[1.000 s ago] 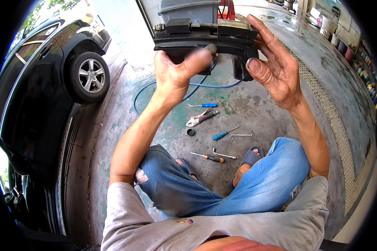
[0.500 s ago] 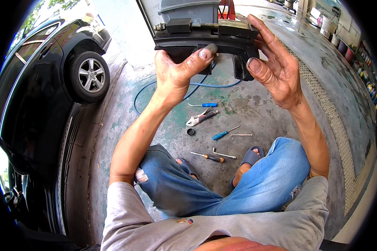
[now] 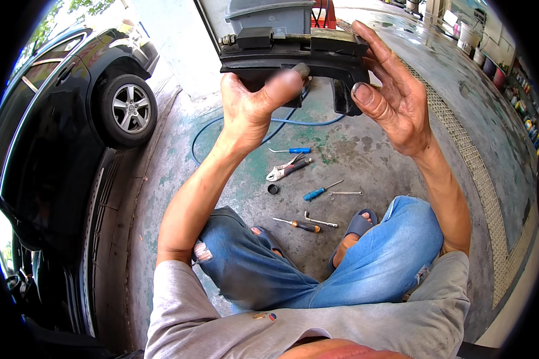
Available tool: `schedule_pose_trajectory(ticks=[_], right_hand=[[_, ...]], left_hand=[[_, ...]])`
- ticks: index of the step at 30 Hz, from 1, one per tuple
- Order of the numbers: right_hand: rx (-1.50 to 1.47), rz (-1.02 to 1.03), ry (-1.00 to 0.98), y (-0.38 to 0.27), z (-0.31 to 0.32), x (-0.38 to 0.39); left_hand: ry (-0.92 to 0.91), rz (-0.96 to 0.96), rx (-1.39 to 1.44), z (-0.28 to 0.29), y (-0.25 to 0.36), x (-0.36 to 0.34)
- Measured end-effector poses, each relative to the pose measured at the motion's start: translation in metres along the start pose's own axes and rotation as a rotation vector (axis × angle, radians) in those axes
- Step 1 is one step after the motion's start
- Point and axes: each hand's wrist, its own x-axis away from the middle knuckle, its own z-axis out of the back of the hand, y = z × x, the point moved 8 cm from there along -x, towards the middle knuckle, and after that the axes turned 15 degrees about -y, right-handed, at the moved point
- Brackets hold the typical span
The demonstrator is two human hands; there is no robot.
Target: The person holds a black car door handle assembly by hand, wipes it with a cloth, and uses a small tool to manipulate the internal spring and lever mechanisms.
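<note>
Raised well in front of me is a long black bracket-like part [image 3: 293, 64], with a block and a threaded rod along its top and nuts at the rod's left end. A curved leg hangs from its right side. My left hand [image 3: 251, 105] grips it from below, the thumb lying across its near face and slightly blurred; the other fingers are hidden behind it. My right hand [image 3: 398, 99] holds the right end, thumb by the leg and fingers reaching up along the edge. I cannot make out the part's exact kind.
On the floor lie locking pliers [image 3: 288, 167], a blue hooked pick [image 3: 298, 150], a blue screwdriver [image 3: 315, 194], a wrench [image 3: 346, 193], an orange-black screwdriver [image 3: 304, 225], an L-shaped wrench [image 3: 321, 221] and a black cap [image 3: 273, 189]. Beyond them curls a blue hose [image 3: 206, 128]. A dark car [image 3: 54, 137] stands left.
My left thumb has shifted slightly on the near face of the black part and is now blurred. The part and my right hand have hardly moved.
</note>
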Motion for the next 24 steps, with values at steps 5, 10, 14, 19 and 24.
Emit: schedule_pose_trajectory(ticks=[5, 10, 14, 19, 24], right_hand=[[0.004, 0.016, 0.005, -0.0005, 0.0, -0.0004], [-0.009, -0.009, -0.007, 0.0012, -0.0006, 0.0001], [-0.015, -0.01, 0.006, 0.0003, -0.0013, 0.0001], [-0.014, -0.001, -0.011, 0.0009, -0.0022, -0.0013], [-0.037, -0.016, 0.002, 0.0006, -0.0023, -0.0011]], left_hand=[[0.003, 0.014, -0.003, 0.0006, -0.0004, 0.0], [0.018, 0.029, 0.016, 0.0001, -0.0027, -0.0001], [0.023, 0.04, 0.053, -0.0039, -0.0014, -0.0006], [0.025, 0.02, 0.028, -0.0028, 0.0007, -0.0004], [0.028, 0.028, 0.037, -0.0037, 0.0004, -0.001]])
